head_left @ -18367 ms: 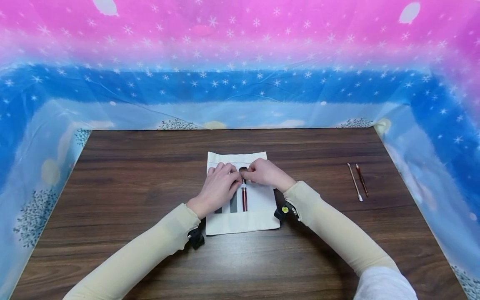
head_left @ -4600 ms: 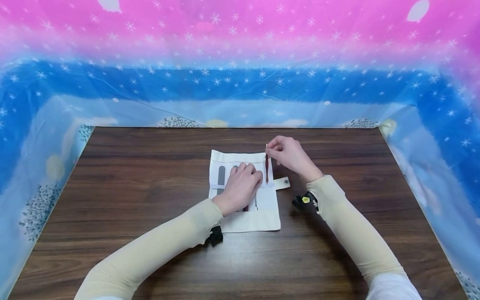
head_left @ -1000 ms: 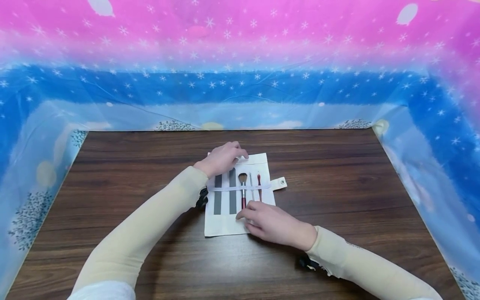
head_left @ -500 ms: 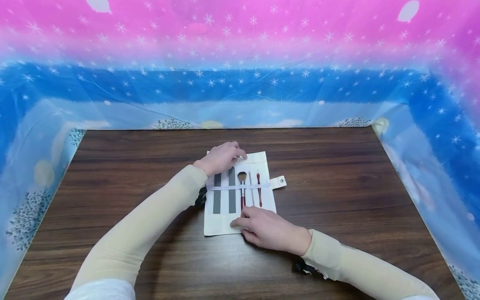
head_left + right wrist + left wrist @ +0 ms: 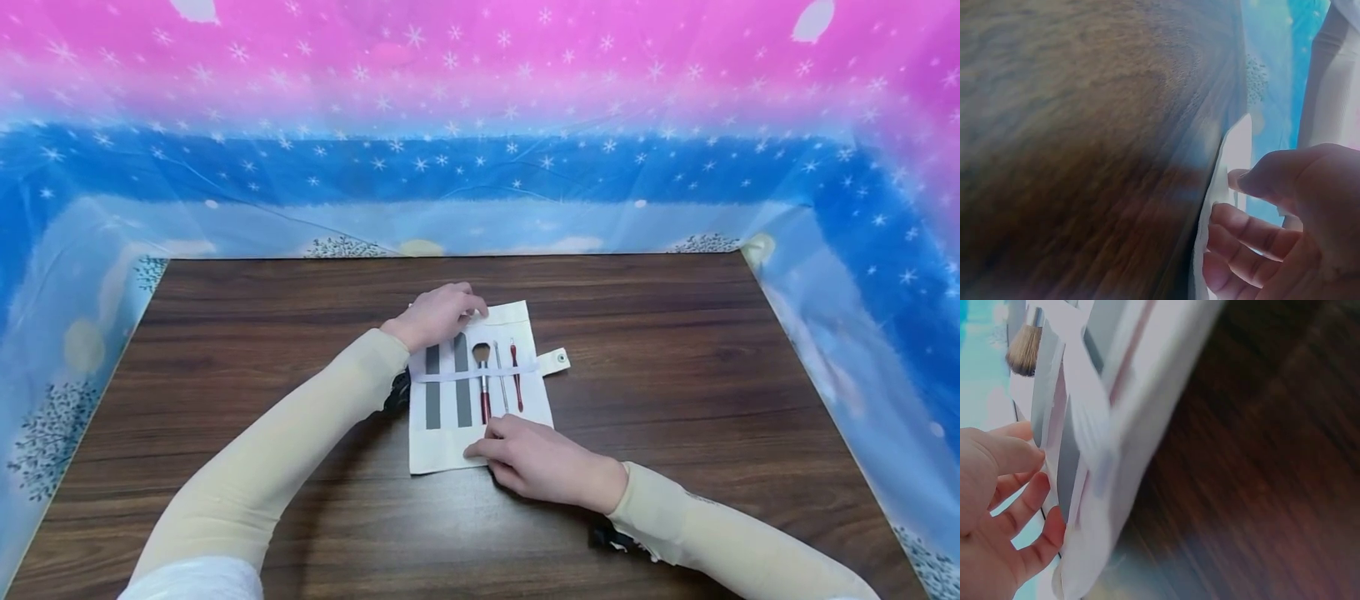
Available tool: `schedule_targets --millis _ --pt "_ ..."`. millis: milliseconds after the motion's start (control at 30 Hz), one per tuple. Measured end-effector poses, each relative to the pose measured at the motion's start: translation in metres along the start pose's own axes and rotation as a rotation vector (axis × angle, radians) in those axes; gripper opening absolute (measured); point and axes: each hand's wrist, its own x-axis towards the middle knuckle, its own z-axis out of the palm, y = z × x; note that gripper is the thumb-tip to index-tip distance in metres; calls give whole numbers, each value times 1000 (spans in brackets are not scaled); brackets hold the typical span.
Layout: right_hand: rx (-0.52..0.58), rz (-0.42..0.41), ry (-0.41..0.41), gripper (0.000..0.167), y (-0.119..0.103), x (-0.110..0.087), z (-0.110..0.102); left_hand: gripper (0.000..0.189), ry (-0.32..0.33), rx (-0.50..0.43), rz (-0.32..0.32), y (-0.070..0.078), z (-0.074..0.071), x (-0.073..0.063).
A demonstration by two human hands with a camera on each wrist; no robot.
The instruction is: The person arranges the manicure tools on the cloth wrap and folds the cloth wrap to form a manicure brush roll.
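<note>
A white cloth tool roll [image 5: 442, 450] lies unrolled on the wooden table, its snap tab [image 5: 556, 361] sticking out to the right. Under its elastic band [image 5: 435, 377] sit two grey flat strips [image 5: 462, 400], a makeup brush [image 5: 482, 353] with a red handle, a thin metal rod tool [image 5: 501, 379] and a slim red-handled tool [image 5: 516, 379]. My left hand [image 5: 442, 315] rests on the roll's far edge, fingers loosely bent. At the near edge, my right hand [image 5: 543, 462] touches the cloth with its fingertips. The far ends of the grey strips are partly hidden by my left hand.
The dark wood table [image 5: 262, 333] surrounds the roll on all sides. A pink and blue snowflake-print cloth [image 5: 480, 167] hangs behind and along both sides of the table.
Since 18.4 seconds ago, the two slim tools from the right have gone under the band. Over the last second, the roll has turned slightly, its far end shifting left, with both hands on it.
</note>
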Motion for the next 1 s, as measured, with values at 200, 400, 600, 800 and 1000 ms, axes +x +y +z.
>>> schedule_targets --millis 200,400,600,800,1000 --pt "11 -4 12 28 5 -8 0 31 -8 -29 23 0 -4 -7" --pt "-13 -12 3 33 11 -16 -2 30 -17 -42 20 -4 -7 -13" --pt "-27 -4 -16 35 21 -23 -6 29 -29 -27 0 -7 -13 -20" --pt "-11 22 -27 35 30 -34 -11 28 -43 4 12 -11 -17 -28" --pt "-54 3 -15 36 41 -46 -16 26 -48 26 23 -19 -17 -38"
